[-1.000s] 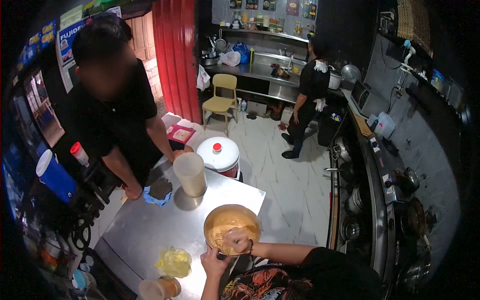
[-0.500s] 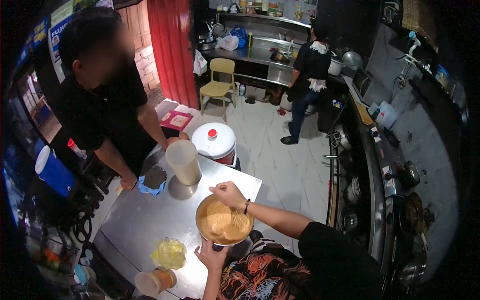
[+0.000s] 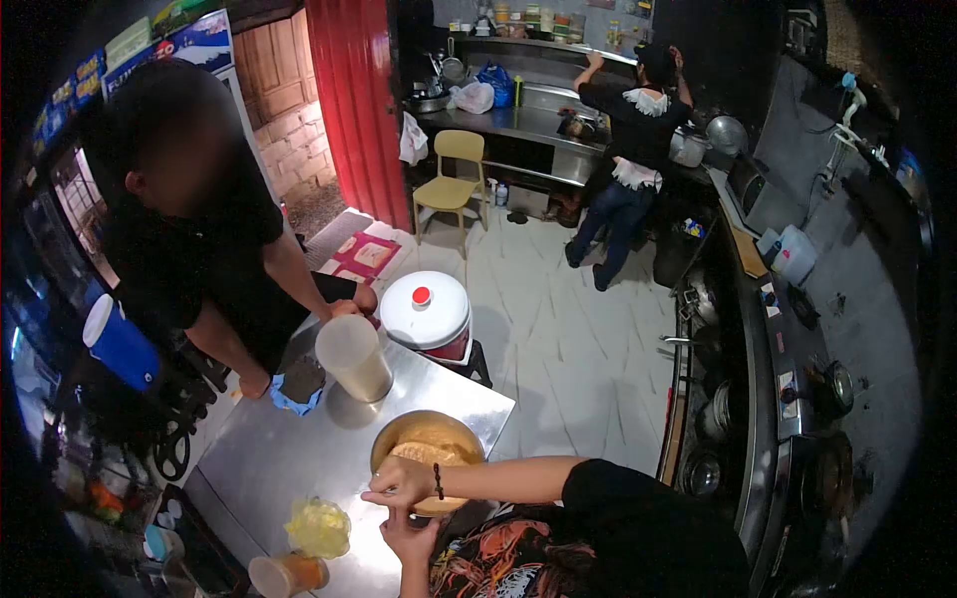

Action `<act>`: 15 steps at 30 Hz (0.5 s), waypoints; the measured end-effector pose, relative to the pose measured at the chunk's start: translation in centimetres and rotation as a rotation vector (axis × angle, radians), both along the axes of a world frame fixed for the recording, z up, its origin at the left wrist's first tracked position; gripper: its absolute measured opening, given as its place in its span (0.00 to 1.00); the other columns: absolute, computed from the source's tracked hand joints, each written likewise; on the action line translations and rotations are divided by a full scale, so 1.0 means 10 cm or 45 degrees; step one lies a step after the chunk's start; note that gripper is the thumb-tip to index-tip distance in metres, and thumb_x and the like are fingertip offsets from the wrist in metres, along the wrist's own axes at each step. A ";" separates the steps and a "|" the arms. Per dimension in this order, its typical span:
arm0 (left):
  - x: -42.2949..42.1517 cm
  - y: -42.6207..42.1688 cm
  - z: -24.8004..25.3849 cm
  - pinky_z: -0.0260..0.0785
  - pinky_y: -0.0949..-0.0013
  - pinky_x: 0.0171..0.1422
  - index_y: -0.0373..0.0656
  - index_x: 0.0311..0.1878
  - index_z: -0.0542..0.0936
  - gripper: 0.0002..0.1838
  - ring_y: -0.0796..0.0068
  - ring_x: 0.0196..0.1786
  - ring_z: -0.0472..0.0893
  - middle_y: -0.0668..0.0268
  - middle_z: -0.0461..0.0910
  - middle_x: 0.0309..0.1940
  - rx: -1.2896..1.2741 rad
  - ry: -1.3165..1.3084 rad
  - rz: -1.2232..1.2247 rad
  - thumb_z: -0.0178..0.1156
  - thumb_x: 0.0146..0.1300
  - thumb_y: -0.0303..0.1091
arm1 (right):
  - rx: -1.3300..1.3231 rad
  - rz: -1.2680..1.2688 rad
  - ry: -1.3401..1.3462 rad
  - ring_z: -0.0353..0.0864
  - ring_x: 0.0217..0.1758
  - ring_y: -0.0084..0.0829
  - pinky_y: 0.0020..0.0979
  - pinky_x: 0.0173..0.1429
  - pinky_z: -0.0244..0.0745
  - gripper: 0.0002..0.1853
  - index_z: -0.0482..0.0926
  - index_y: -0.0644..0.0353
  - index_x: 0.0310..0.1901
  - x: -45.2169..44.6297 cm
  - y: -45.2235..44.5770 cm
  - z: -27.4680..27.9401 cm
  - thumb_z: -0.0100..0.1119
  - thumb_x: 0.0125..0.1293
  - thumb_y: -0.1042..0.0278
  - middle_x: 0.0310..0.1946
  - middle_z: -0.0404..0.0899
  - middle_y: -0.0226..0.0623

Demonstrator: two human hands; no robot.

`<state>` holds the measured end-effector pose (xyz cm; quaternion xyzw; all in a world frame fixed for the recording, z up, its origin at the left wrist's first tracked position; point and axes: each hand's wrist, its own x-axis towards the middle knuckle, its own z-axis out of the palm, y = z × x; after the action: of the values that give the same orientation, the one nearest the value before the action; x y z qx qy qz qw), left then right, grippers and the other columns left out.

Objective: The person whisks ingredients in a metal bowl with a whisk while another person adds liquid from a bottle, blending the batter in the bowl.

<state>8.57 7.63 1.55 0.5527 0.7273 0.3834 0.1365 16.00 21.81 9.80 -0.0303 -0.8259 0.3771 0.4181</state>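
Note:
A metal mixing bowl (image 3: 383,450) of thick orange-tan batter (image 3: 431,453) stands near the edge of the steel table. My right hand (image 3: 401,482), with a dark bracelet at its wrist, is closed over the bowl's near-left side, holding a whisk whose wires are hidden by the hand and forearm. Just below it, my left hand (image 3: 409,536) grips the bowl's near rim, its fingers partly covered. Left of my hands lie a crumpled yellowish plastic bag (image 3: 319,528) and a lidded tub (image 3: 289,575) with orange contents. Beyond the bowl stands a tall translucent container (image 3: 355,359).
Across the steel table (image 3: 249,458) a person (image 3: 214,229) leans with both hands at its edge, near a dark cloth-like item (image 3: 301,381) on blue. A white-lidded cooler (image 3: 427,309) stands beyond the corner. Another person (image 3: 638,140) stands at the back counter; a stove (image 3: 753,399) lines the right.
My right hand has swept left and toward me, from over the batter to the near-left rim. The bowl has shifted slightly. The person at the back has raised both arms toward the shelf.

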 end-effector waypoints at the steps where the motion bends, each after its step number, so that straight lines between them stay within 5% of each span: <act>1: 0.03 0.00 -0.01 0.62 0.60 0.44 0.45 0.39 0.77 0.31 0.60 0.38 0.77 0.63 0.78 0.34 -0.002 0.002 0.007 0.74 0.31 0.52 | 0.001 0.096 -0.141 0.71 0.17 0.41 0.38 0.23 0.62 0.14 0.76 0.61 0.19 -0.02 0.07 0.00 0.57 0.61 0.66 0.14 0.70 0.42; 5: 0.15 0.05 0.18 0.62 0.61 0.44 0.47 0.32 0.77 0.26 0.63 0.35 0.77 0.67 0.77 0.29 -0.021 0.138 0.148 0.73 0.30 0.51 | -0.114 0.022 -0.083 0.64 0.13 0.37 0.36 0.21 0.57 0.21 0.67 0.64 0.15 0.06 0.41 0.01 0.56 0.63 0.65 0.12 0.65 0.44; 8: 0.24 0.05 0.17 0.62 0.62 0.43 0.47 0.31 0.76 0.26 0.64 0.29 0.75 0.69 0.73 0.23 -0.085 0.113 0.214 0.74 0.30 0.51 | -0.305 -0.020 -0.329 0.66 0.14 0.23 0.32 0.21 0.61 0.21 0.72 0.65 0.17 0.17 0.79 -0.08 0.58 0.61 0.57 0.11 0.69 0.38; 10: 0.30 0.03 0.20 0.62 0.61 0.42 0.46 0.31 0.76 0.26 0.63 0.29 0.75 0.68 0.74 0.23 -0.099 0.103 0.242 0.75 0.29 0.50 | -0.924 -0.152 -0.294 0.60 0.16 0.16 0.28 0.18 0.57 0.23 0.70 0.63 0.15 0.29 1.00 -0.15 0.57 0.63 0.58 0.10 0.64 0.28; 11: 0.32 0.04 0.21 0.63 0.61 0.41 0.45 0.31 0.76 0.27 0.63 0.29 0.75 0.67 0.74 0.22 -0.101 0.087 0.255 0.75 0.28 0.48 | -0.924 -0.137 -0.294 0.60 0.16 0.16 0.28 0.18 0.57 0.23 0.70 0.63 0.15 0.36 1.00 -0.16 0.57 0.63 0.58 0.10 0.64 0.28; 13: 0.35 0.02 0.08 0.64 0.60 0.41 0.44 0.30 0.76 0.27 0.61 0.29 0.76 0.66 0.75 0.23 -0.042 0.058 0.296 0.76 0.28 0.48 | -1.349 -0.354 0.013 0.60 0.15 0.14 0.26 0.17 0.54 0.22 0.70 0.61 0.16 0.57 0.97 -0.16 0.55 0.65 0.59 0.11 0.64 0.23; 15: 0.33 0.02 -0.10 0.66 0.59 0.41 0.43 0.30 0.75 0.28 0.59 0.30 0.76 0.65 0.76 0.23 0.024 0.029 0.329 0.77 0.27 0.47 | -1.417 -0.464 0.225 0.63 0.12 0.18 0.23 0.17 0.57 0.20 0.70 0.57 0.16 0.68 0.63 -0.26 0.55 0.66 0.62 0.11 0.68 0.26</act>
<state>11.90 7.78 0.58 0.4601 0.7903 0.3982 0.0726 22.83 28.06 7.16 -0.3548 -0.4475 0.6767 0.4647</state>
